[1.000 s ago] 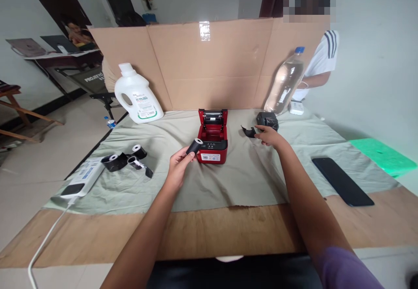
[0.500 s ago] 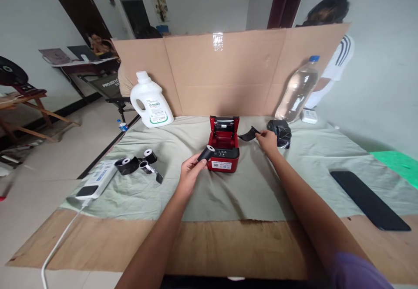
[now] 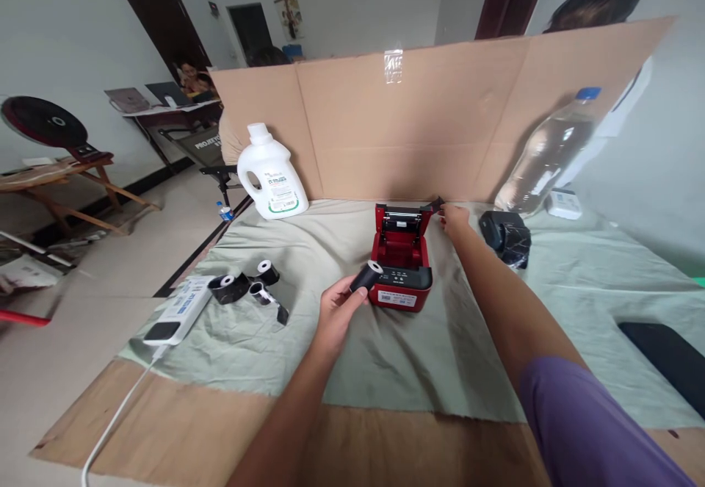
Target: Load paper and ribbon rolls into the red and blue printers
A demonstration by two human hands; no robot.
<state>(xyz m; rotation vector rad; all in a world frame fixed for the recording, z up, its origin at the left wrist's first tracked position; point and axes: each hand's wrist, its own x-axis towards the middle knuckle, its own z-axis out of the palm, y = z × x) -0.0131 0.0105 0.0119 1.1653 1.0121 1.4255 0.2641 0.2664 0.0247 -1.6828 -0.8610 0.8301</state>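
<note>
A small black roll (image 3: pixel 366 277) with a white core is held in my left hand (image 3: pixel 340 309), fingers closed round it. It is at the front left corner of a red and black label printer (image 3: pixel 405 292), whose lid (image 3: pixel 401 226) stands up and whose inside shows red. Behind the printer's right side, my right hand (image 3: pixel 454 221) pinches a black strip (image 3: pixel 437 206), close to the raised lid; I cannot tell if they touch. Several more black rolls (image 3: pixel 267 272) lie on the cloth to the left, one with a loose tail.
A white power bank-like block (image 3: pixel 179 309) with a cable lies at left. A white jug (image 3: pixel 274 175) and a clear bottle (image 3: pixel 548 153) stand by the cardboard screen (image 3: pixel 396 131). A dark wrapped object (image 3: pixel 505 237) and a black phone (image 3: pixel 664 358) are at right.
My right hand has moved the black strip away from me, to behind the printer's right side. My left hand still holds the roll by the printer's front corner. The view has shifted.
</note>
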